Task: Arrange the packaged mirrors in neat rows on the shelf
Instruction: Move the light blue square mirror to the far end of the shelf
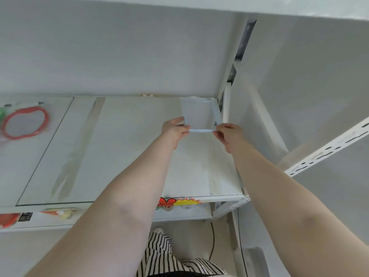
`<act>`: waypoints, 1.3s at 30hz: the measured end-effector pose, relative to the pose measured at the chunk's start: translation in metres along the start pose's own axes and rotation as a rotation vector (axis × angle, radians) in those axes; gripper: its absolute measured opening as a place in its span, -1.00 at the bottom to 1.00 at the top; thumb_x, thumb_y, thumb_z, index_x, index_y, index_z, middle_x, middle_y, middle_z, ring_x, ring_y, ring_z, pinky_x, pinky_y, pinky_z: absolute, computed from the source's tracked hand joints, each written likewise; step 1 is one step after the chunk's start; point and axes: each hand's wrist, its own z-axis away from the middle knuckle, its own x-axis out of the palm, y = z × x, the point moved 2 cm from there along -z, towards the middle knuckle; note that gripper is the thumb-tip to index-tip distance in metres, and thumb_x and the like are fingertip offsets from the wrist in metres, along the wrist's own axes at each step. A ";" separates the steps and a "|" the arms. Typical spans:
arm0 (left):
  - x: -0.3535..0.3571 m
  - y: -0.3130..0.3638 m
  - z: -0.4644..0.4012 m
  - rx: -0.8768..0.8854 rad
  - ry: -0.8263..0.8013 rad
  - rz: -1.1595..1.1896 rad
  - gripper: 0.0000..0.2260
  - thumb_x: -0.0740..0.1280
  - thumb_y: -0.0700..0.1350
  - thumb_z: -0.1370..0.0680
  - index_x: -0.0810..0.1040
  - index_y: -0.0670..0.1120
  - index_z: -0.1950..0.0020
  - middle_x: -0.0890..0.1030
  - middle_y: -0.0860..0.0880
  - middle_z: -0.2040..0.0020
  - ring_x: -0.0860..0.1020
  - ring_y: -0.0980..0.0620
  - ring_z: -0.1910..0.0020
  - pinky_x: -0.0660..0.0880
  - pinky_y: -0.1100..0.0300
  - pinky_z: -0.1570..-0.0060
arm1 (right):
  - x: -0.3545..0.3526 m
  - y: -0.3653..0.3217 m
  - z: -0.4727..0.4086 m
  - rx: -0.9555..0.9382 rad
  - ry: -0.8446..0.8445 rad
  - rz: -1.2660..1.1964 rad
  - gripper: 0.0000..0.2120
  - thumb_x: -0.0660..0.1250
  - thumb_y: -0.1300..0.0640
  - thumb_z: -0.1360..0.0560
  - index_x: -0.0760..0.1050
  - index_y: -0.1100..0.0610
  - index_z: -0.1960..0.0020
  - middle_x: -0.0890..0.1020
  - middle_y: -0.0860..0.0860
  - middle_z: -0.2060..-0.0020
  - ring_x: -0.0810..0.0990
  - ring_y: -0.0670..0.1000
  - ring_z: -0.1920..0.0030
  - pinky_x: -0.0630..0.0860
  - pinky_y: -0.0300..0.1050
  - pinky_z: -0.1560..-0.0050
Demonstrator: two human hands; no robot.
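A pale blue packaged mirror (pixel 197 114) lies flat in the back right corner of the white shelf (pixel 129 146). My left hand (pixel 173 130) pinches its near left corner and my right hand (pixel 227 134) pinches its near right corner, both at the front edge of the pack. A red-framed packaged mirror (pixel 25 122) lies flat at the far left of the same shelf, well apart from my hands.
A white perforated upright (pixel 229 80) stands right behind the blue pack. Strips of tape (pixel 77 150) run across the shelf board. A lower shelf (pixel 179 216) shows coloured price stickers (pixel 179 202) and more red packs (pixel 8 219) at its left edge.
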 end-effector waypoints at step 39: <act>-0.004 -0.045 -0.059 0.159 0.256 -0.514 -0.64 0.41 -0.13 -0.49 0.54 -0.12 -0.28 0.62 -0.11 -0.19 0.59 -0.11 -0.16 0.48 0.16 -0.21 | -0.004 0.048 -0.064 -0.163 0.140 0.576 -0.62 0.43 0.01 -0.43 0.54 0.20 -0.16 0.57 0.09 0.05 0.52 0.07 0.21 0.47 -0.14 0.14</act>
